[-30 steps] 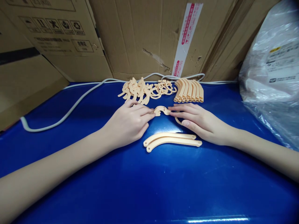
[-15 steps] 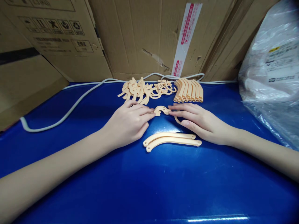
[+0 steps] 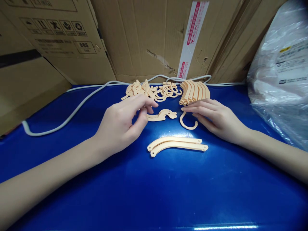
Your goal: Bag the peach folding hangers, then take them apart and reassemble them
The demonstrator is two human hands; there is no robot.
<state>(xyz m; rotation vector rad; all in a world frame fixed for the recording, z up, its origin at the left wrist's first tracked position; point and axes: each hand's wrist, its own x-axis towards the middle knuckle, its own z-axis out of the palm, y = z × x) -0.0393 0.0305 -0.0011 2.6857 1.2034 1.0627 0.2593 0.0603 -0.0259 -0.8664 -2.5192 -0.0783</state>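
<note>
My left hand [image 3: 122,122] hovers over the blue table, thumb and fingers curved and apart, with nothing seen between them. Just right of its fingertips lie two cream curved pieces [image 3: 166,113] with small holes, one overlapping the other; their left ends are partly hidden by the hand. My right hand [image 3: 214,117] is open, fingers stretched out, its fingertips at the upper end of a cream hook [image 3: 189,127]. Whether they touch it I cannot tell. Nearer to me, two long curved arms [image 3: 178,145] with holed ends lie side by side.
Behind the hands are a heap of cream curved pieces [image 3: 137,89], a pile of hooks [image 3: 168,89] and a row of long arms [image 3: 194,91]. A white cable [image 3: 84,104] runs along the back. Cardboard boxes [image 3: 144,38] and a plastic-wrapped bundle [image 3: 279,70] border the table [image 3: 154,192].
My left hand has come off the holed curved pieces and moved left, its fingers parting. My right hand has shifted right, away from those pieces, uncovering the hook.
</note>
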